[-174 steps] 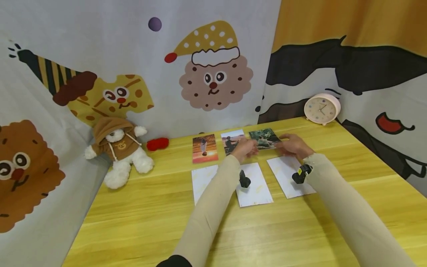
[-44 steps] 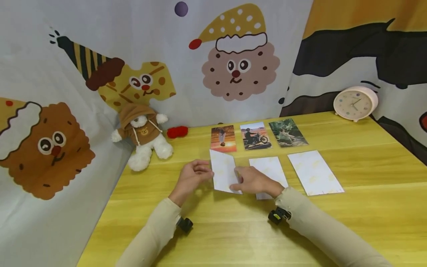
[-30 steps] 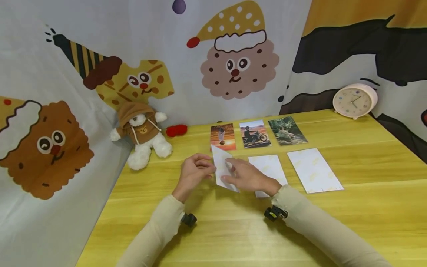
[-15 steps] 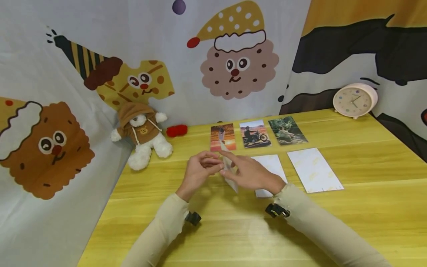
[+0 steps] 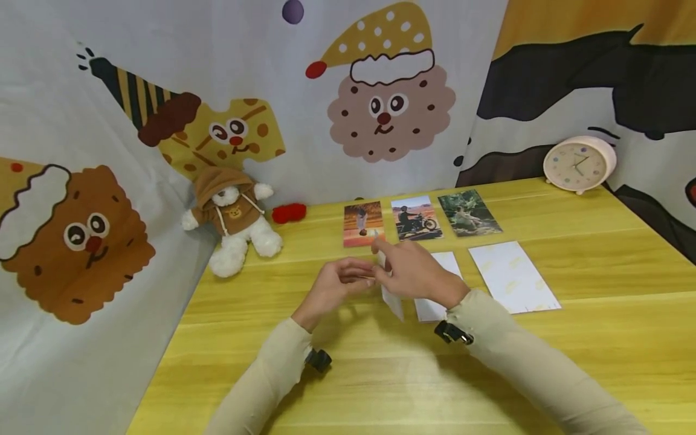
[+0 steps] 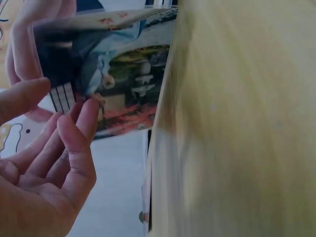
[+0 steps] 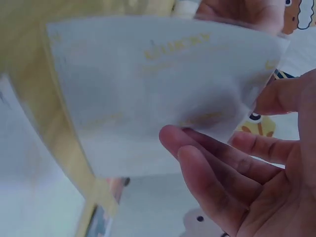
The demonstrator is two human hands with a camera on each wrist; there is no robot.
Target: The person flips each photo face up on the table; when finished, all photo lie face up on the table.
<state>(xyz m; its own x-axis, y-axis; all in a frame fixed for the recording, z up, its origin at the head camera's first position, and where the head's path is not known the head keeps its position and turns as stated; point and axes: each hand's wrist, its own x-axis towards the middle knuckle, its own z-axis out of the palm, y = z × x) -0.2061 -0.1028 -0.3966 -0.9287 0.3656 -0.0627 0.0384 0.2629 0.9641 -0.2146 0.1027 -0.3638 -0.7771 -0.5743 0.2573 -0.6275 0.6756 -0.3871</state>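
Note:
In the middle of the table my right hand [image 5: 418, 272] pinches a photo print [image 5: 391, 301] by its upper part and holds it nearly edge-on to the head view. Its white back [image 7: 123, 98], with faint yellow lettering, bends near my right fingers [image 7: 173, 140]. My left hand [image 5: 337, 287] is beside the print on the left, fingers loosely bent. In the left wrist view the picture side [image 6: 133, 84] shows a figure in light blue, and my left thumb and fingertips overlap its edge. Two face-down prints, the nearer one [image 5: 435, 308] partly behind my right hand and another [image 5: 515, 277], lie to the right.
Along the back of the table lie a sunset photo [image 5: 363, 225], a motorcycle photo [image 5: 415, 219] and a forest photo [image 5: 470, 212]. A teddy bear [image 5: 234, 217] sits back left beside a red object [image 5: 289, 212]. An alarm clock [image 5: 579, 164] stands back right against the cloth wall.
The left face-down print has been lifted off the table and turned edge-on. Both hands have moved slightly right with it over the last second.

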